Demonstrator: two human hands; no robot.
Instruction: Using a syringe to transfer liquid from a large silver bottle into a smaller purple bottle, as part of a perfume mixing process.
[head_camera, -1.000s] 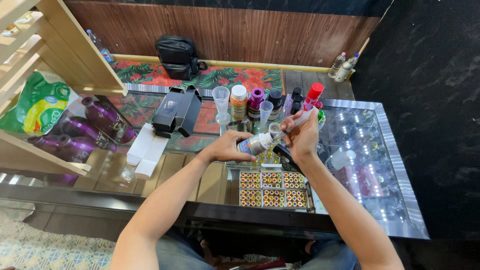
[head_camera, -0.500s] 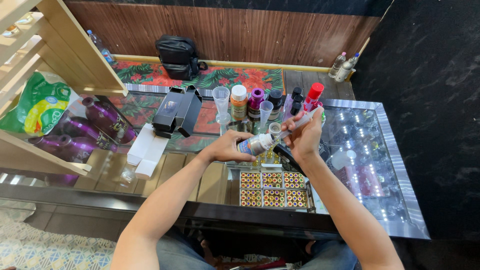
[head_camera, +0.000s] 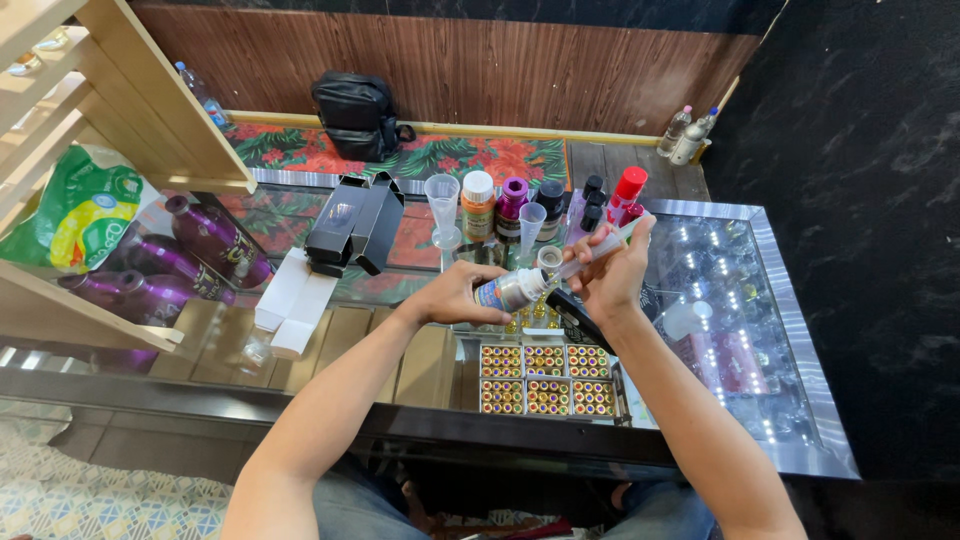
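Left hand (head_camera: 462, 296) is closed around a small silver bottle (head_camera: 512, 290), gripping its base end. The bottle is held off the glass counter (head_camera: 735, 300), tipped nearly onto its side: long axis runs from lower left to upper right, mouth pointing up and to the right toward the other hand.

Right hand (head_camera: 608, 275) is closed on a clear syringe (head_camera: 592, 255), pinched between fingers and thumb. The syringe's long axis lies on much the same slant as the bottle, tip directed down and left into or against the bottle's mouth; whether the tip is inside cannot be told. The two hands are close together, nearly touching at the bottle's neck.

Both items sit above the counter's middle, just over a dark flat object (head_camera: 578, 318) lying on the glass.

Just behind the hands stands a row of containers: a clear conical measuring cup (head_camera: 442, 208), an orange bottle with white cap (head_camera: 478, 204), a magenta-capped bottle (head_camera: 512, 205), a red-capped bottle (head_camera: 625, 192). To the left lie open black boxes (head_camera: 355, 222) and white cartons (head_camera: 297, 300). Beneath the glass, near the person, are trays of small gold-capped vials (head_camera: 547, 378).
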